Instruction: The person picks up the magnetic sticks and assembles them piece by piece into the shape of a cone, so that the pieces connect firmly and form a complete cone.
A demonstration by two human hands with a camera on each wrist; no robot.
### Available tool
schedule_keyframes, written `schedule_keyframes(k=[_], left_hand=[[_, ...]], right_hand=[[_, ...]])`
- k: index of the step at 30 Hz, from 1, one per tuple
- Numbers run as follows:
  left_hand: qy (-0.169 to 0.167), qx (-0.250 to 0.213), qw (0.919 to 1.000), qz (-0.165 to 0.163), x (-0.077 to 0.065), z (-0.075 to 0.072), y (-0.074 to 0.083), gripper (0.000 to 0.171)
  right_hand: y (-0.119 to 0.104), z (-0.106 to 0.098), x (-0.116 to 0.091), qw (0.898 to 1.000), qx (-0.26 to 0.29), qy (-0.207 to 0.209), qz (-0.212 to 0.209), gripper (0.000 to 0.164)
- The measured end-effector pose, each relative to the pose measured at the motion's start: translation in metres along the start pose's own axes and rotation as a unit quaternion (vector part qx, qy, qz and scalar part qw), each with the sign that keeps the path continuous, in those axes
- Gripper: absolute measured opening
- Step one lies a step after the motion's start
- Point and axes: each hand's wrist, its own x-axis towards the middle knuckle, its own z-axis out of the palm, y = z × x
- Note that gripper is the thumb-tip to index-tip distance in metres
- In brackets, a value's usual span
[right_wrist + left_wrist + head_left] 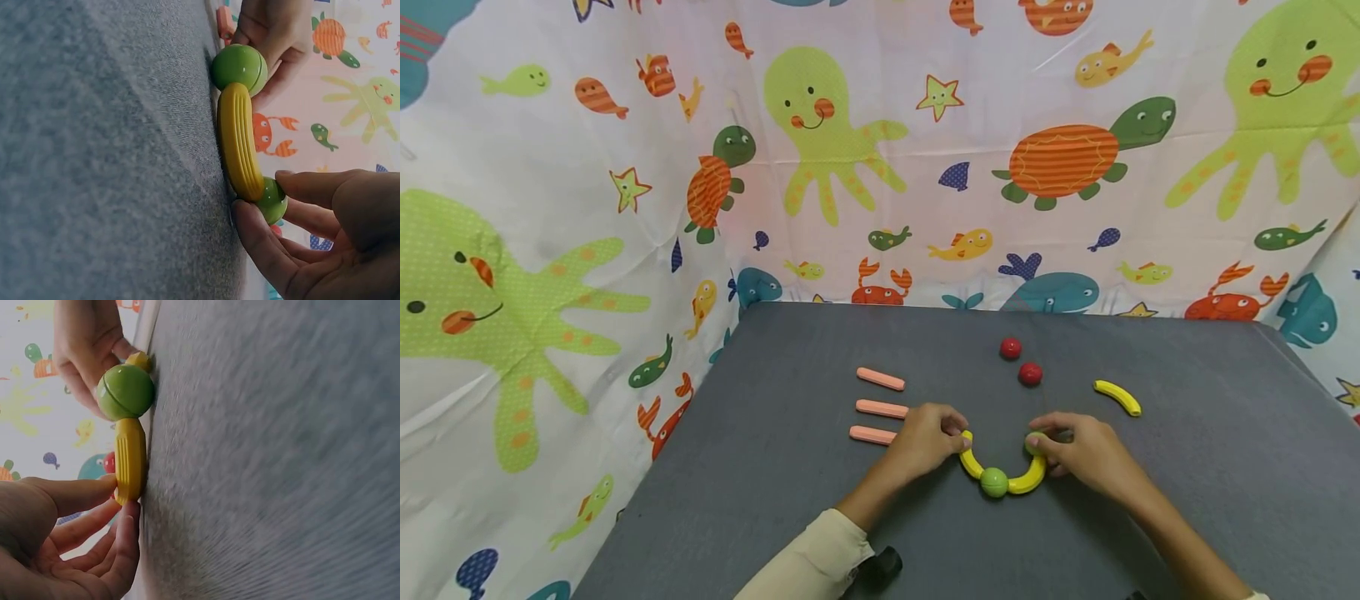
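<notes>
A curved chain lies on the grey table: a yellow curved stick point(970, 461), a green ball point(994, 482), a second yellow curved stick point(1030, 477) and another green ball point(1034, 442). My left hand point(921, 437) pinches the free end of the left yellow stick between thumb and fingertips, as the left wrist view shows point(130, 462). At the other end, my right hand point(1090, 450) pinches the outer green ball point(273, 201), which meets the ridged yellow stick point(239, 144). The fingers partly cover that ball.
Several pink sticks lie left of the chain, including a top one point(881, 379); the left hand partly overlaps the lower ones. Beyond the chain sit two red balls point(1031, 374). A loose yellow curved stick point(1117, 397) lies to the right. A printed sea-animal curtain point(955, 133) hangs behind the table.
</notes>
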Motion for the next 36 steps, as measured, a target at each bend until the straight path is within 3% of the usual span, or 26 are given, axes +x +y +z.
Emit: schedule_keyframes(k=[10,19,26,36], left_hand=[[0.014,0.037,0.9991,-0.016,0.018,-0.005,0.003,0.016],[0.016,0.036,0.9988,-0.029,0.027,-0.004,0.003,0.018],[0.046,0.017,0.9983,-0.031,0.036,0.001,0.0,0.017],[0.093,-0.014,0.9956,0.006,0.032,0.01,0.002,0.016]], right_hand=[[0.001,-0.001,-0.007,1.0,-0.006,-0.01,-0.01,0.041],[0.0,0.004,-0.006,1.0,0.009,-0.008,-0.005,0.04],[-0.002,0.01,-0.006,1.0,0.022,-0.015,-0.004,0.036],[-0.001,0.005,-0.006,1.0,0.01,-0.012,-0.017,0.035]])
